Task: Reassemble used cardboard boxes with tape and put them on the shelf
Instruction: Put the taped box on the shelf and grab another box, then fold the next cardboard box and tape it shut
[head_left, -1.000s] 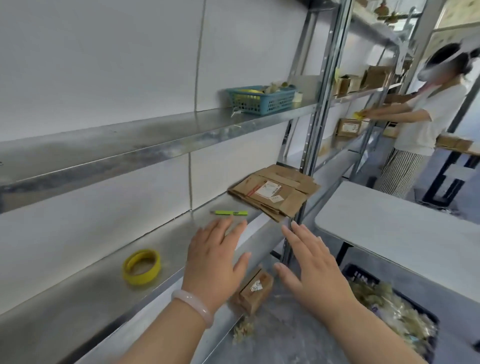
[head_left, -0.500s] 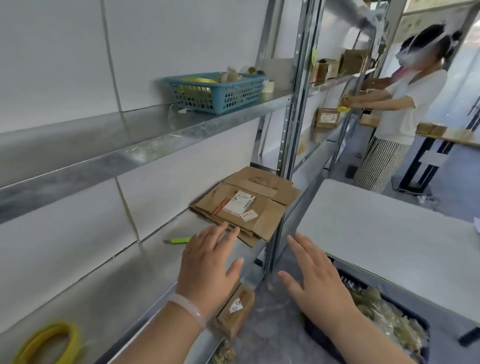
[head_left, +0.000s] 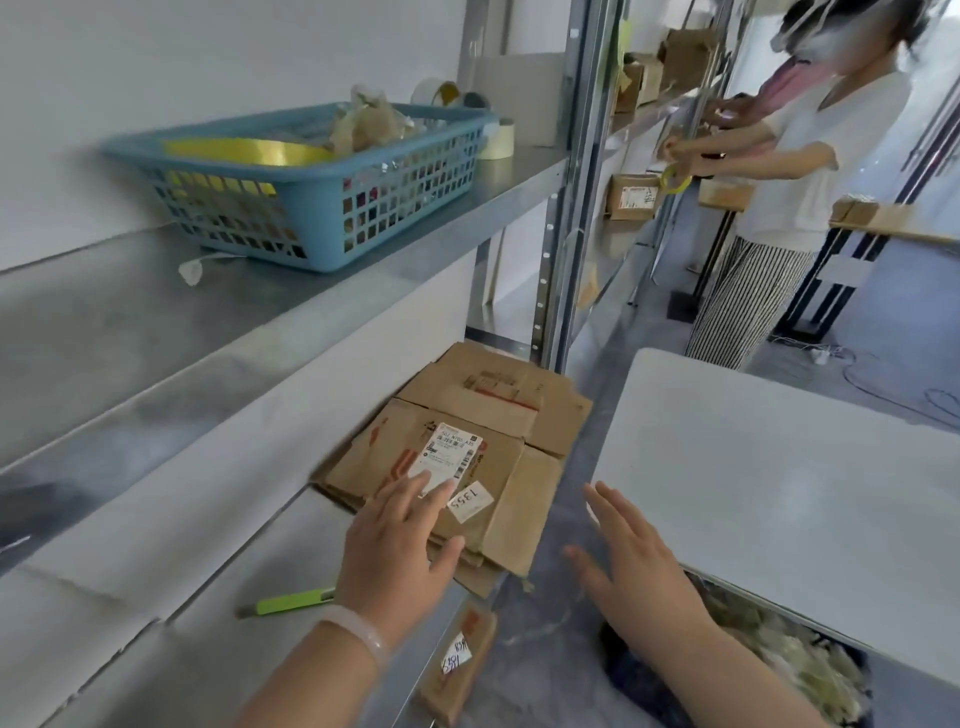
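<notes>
Left hand (head_left: 400, 551), fingers straight, rests flat on the stack of flattened cardboard boxes (head_left: 498, 415), grasping nothing. Right hand (head_left: 634, 561) hovers just right of it, spread and empty. The stack lies on the lower shelf (head_left: 218, 660); blue basket (head_left: 311, 182) on the shelf above, far left.

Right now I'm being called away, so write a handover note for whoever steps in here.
Left hand: open, fingertips on the stack of flattened boxes.
Right hand: open, empty, in the air beside the stack.
Stack lies on the lower shelf, green cutter next to it; tape roll beside the blue basket one shelf up.
Done: this stack is all flat.
Left: fold, tape, shelve each.
</notes>
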